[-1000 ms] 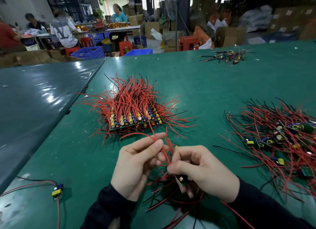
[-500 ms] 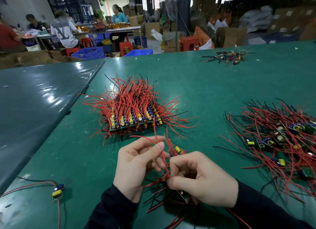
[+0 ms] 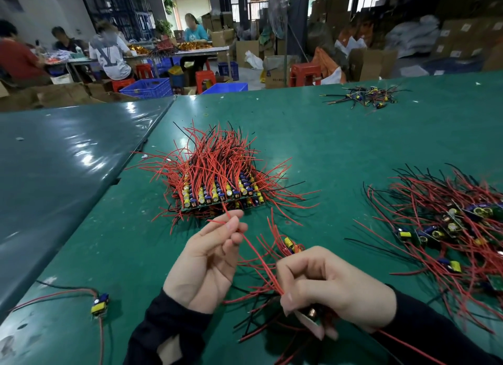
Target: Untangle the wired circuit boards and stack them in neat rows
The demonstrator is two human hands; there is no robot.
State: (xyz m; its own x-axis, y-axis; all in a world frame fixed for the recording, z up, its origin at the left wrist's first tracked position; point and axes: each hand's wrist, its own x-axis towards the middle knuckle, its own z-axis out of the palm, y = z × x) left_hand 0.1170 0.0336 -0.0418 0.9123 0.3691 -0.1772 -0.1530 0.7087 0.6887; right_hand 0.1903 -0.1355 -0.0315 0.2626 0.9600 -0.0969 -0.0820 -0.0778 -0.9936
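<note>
My left hand (image 3: pixel 208 261) pinches a red wire (image 3: pixel 257 257) between thumb and fingertips and holds it up. That wire runs down to my right hand (image 3: pixel 330 291), which grips a small circuit board (image 3: pixel 310 317) and its wires, low near the table's front. A small tangle of boards with red and black wires (image 3: pixel 284 251) lies between and under my hands. Beyond them sits the neat stack of boards (image 3: pixel 220 193), in rows, with red wires fanning upward. A loose tangled pile of wired boards (image 3: pixel 451 228) spreads at the right.
A single wired board (image 3: pixel 99 303) lies at the front left on the green table (image 3: pixel 340 147). A small heap of black-wired parts (image 3: pixel 363 96) sits at the far edge. A second shiny table (image 3: pixel 54 160) adjoins on the left. People work at benches far behind.
My left hand has slid up along the red wire, drawing it straight. My right hand has dropped lower and nearer with the board, and a yellow part of the tangle shows between my hands.
</note>
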